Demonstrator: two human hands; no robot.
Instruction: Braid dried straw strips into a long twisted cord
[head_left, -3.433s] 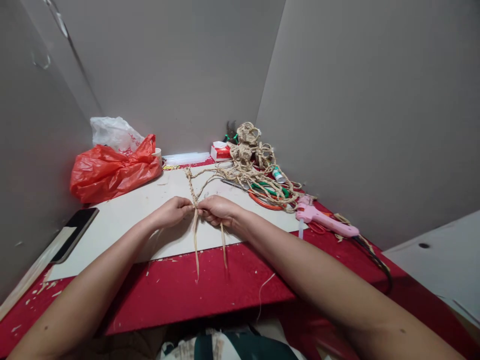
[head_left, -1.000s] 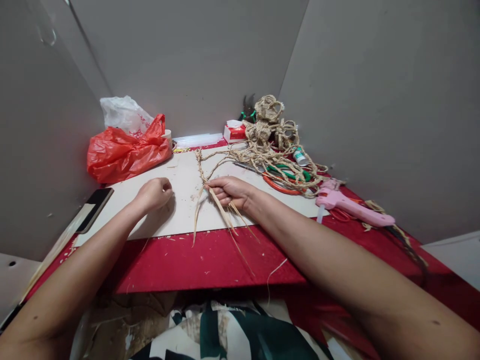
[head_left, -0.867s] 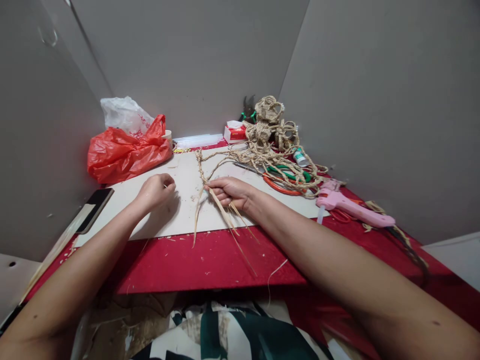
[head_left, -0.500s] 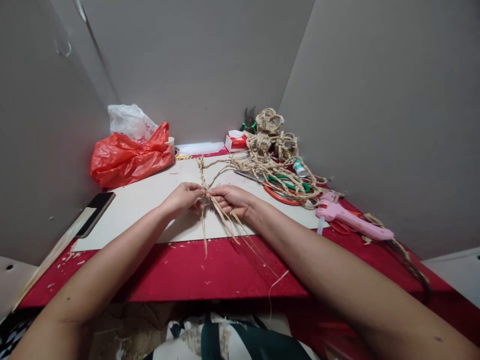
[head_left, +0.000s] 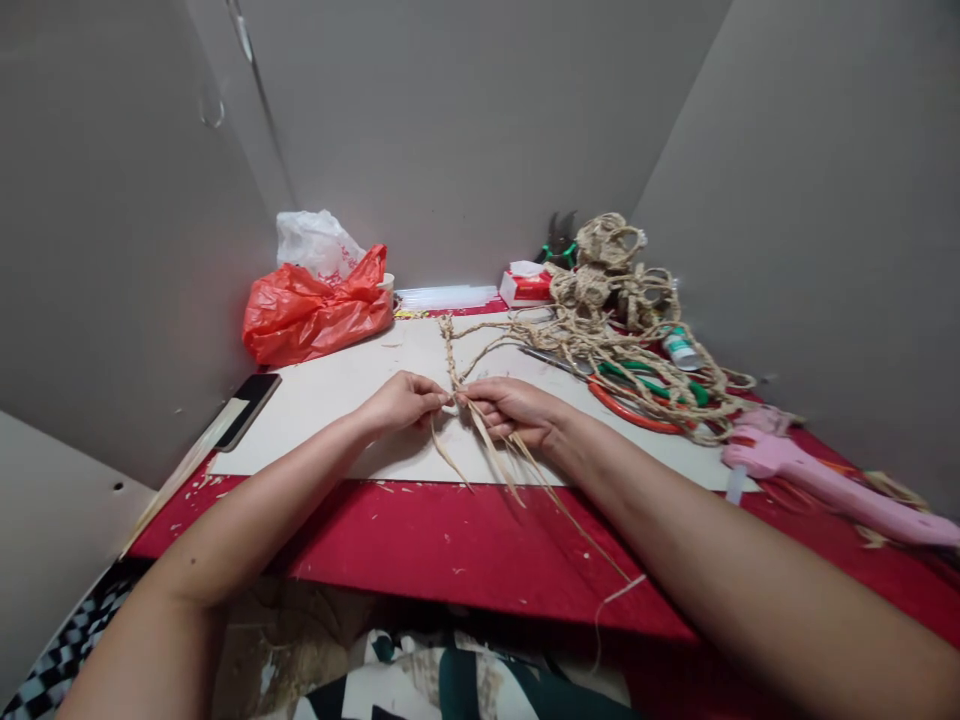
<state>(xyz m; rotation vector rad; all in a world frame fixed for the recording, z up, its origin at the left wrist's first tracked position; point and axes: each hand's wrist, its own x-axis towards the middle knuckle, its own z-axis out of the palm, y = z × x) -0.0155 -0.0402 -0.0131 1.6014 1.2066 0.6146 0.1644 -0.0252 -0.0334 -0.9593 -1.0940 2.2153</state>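
Observation:
A braided straw cord runs down the white board toward me. At its near end both hands meet, fingertips almost touching. My left hand is closed in a pinch on a straw strand that trails below it. My right hand pinches the cord's near end, where several loose straw strands fan out over the board and past its front edge. The exact crossing of the strands between the fingers is too small to make out.
To the right lie a heap of braided cord, orange-handled scissors, a small bottle and a pink glue gun. Pliers and a red box stand behind. A red plastic bag and a phone are at left.
The whole view has shifted, so things appear further right. My left hand has drawn slightly away from the braid to the left with its strand, which now hangs slanting.

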